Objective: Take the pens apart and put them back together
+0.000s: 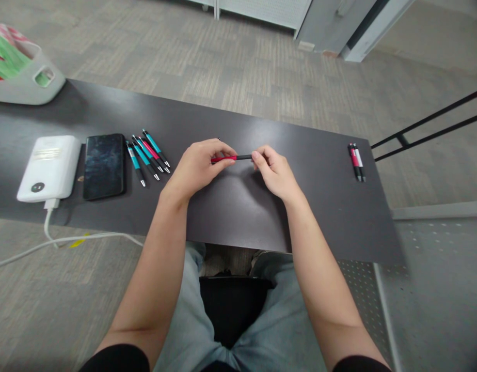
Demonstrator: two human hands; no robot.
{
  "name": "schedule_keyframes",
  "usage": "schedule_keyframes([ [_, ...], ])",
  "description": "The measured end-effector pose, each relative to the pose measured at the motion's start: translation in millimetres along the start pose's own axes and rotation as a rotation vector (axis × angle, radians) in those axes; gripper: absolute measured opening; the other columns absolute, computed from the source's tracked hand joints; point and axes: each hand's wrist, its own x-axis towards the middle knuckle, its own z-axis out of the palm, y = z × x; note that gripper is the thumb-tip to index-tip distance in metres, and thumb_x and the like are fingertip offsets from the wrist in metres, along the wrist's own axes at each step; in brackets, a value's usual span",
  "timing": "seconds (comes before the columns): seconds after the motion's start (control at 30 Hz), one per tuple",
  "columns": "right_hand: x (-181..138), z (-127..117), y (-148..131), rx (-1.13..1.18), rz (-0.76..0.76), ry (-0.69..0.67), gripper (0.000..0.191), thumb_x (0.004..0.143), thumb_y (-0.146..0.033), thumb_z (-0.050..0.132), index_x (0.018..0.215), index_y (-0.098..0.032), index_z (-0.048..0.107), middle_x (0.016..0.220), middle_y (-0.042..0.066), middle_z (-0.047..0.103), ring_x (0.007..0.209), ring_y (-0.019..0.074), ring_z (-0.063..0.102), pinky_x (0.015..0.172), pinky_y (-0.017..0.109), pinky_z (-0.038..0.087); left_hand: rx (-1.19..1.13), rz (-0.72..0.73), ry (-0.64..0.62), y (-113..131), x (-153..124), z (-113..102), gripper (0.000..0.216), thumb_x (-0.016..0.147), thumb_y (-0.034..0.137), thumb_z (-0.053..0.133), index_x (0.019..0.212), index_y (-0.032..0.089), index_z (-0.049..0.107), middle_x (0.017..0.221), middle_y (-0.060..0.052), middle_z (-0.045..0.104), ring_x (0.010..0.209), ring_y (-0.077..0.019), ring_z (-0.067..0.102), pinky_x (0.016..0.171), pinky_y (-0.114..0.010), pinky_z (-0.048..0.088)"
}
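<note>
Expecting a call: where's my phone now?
Head view: the phone lies flat at the table's left end, between the white power bank and the row of loose pens, left of the left hand holding a pen.

**One pen, held level at mid-table**

The pen (231, 158) is slim, red along its left part and black along its right. It runs level from left to right over the middle of the dark table (231, 212), its red end pinched by the left hand (197, 168) and its black end by the right hand (276, 173).
</note>
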Motion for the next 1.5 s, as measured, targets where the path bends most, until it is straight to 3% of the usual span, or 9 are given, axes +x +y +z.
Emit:
schedule_keyframes([
  [0.2, 2, 1, -1, -0.033, -0.011, 0.098, 0.075, 0.116, -0.099, 0.051, 0.086, -0.030, 0.054, 0.077, -0.001, 0.053, 0.079, 0.0225, 0.054, 0.083, 0.037, 0.051, -0.038, -0.029, -0.018, -4, 1, 8, 0.029, 0.107, 0.042, 0.086, 0.129, 0.024, 0.092, 0.120, -0.010, 0.093, 0.106, -0.0295, 0.085, 0.105, -0.044, 0.066],
  [0.33, 2, 0, -2, -0.008, -0.046, 0.121, 0.076, 0.115, -0.101, 0.049, 0.086, -0.030, 0.056, 0.077, -0.001, 0.053, 0.078, 0.0227, 0.054, 0.084, 0.038, 0.052, -0.009, -0.048, -0.071, -7, 1, 9, 0.033, 0.119, 0.046, 0.067, 0.113, 0.026, 0.092, 0.115, -0.009, 0.095, 0.107, -0.0306, 0.086, 0.104, -0.044, 0.064],
  [0.47, 2, 1, -4, -0.023, -0.029, 0.115, 0.078, 0.114, -0.103, 0.049, 0.086, -0.031, 0.057, 0.075, -0.001, 0.053, 0.078, 0.0233, 0.054, 0.085, 0.039, 0.052, -0.013, 0.001, 0.008, -5, 2, 7, 0.016, 0.106, 0.039, 0.083, 0.112, 0.026, 0.090, 0.116, -0.009, 0.092, 0.108, -0.0297, 0.083, 0.103, -0.042, 0.064],
  [0.53, 2, 1, -5, -0.014, -0.028, 0.108, 0.080, 0.113, -0.105, 0.048, 0.086, -0.031, 0.057, 0.075, -0.001, 0.054, 0.077, 0.0231, 0.054, 0.083, 0.039, 0.051, -0.020, 0.007, 0.048, -5, 2, 7, 0.023, 0.101, 0.040, 0.088, 0.118, 0.025, 0.089, 0.121, -0.010, 0.091, 0.108, -0.0294, 0.082, 0.102, -0.041, 0.065],
  [0.6, 2, 1, -5, 0.002, -0.037, 0.110, 0.080, 0.112, -0.106, 0.048, 0.086, -0.031, 0.058, 0.076, 0.000, 0.056, 0.075, 0.0228, 0.054, 0.082, 0.039, 0.050, -0.029, -0.027, 0.027, -5, 2, 8, 0.028, 0.108, 0.047, 0.082, 0.123, 0.025, 0.088, 0.120, -0.010, 0.092, 0.106, -0.0293, 0.083, 0.101, -0.042, 0.065],
  [0.73, 2, 0, -4, -0.006, -0.042, 0.122, 0.078, 0.112, -0.105, 0.050, 0.087, -0.031, 0.058, 0.077, 0.000, 0.059, 0.077, 0.0234, 0.055, 0.083, 0.039, 0.051, -0.023, -0.050, -0.077, -7, 2, 9, 0.046, 0.122, 0.057, 0.059, 0.103, 0.027, 0.087, 0.105, -0.009, 0.094, 0.101, -0.0306, 0.084, 0.100, -0.043, 0.064],
  [0.93, 2, 0, -4, -0.012, -0.031, 0.118, 0.078, 0.113, -0.102, 0.054, 0.083, -0.030, 0.058, 0.073, -0.001, 0.051, 0.075, 0.0225, 0.053, 0.079, 0.038, 0.049, 0.020, 0.024, 0.006, -3, 2, 6, 0.020, 0.106, 0.042, 0.082, 0.109, 0.026, 0.092, 0.113, -0.009, 0.092, 0.102, -0.0292, 0.082, 0.098, -0.042, 0.063],
  [1.17, 2, 0, -1, -0.019, -0.020, 0.152, 0.074, 0.115, -0.099, 0.055, 0.086, -0.030, 0.059, 0.075, -0.001, 0.054, 0.076, 0.0225, 0.052, 0.079, 0.038, 0.049, 0.033, -0.018, -0.098, -10, 3, 10, 0.036, 0.119, 0.047, 0.062, 0.121, 0.030, 0.094, 0.121, -0.009, 0.096, 0.117, -0.0327, 0.086, 0.110, -0.046, 0.062],
  [1.5, 4, 3, -1, -0.009, -0.018, 0.144, 0.079, 0.112, -0.103, 0.053, 0.082, -0.030, 0.057, 0.072, -0.002, 0.046, 0.072, 0.0214, 0.047, 0.075, 0.038, 0.047, 0.204, 0.034, 0.026, 0, 2, 12, 0.010, 0.108, 0.034, 0.084, 0.107, 0.029, 0.093, 0.112, -0.009, 0.092, 0.109, -0.0349, 0.079, 0.103, -0.050, 0.054],
])
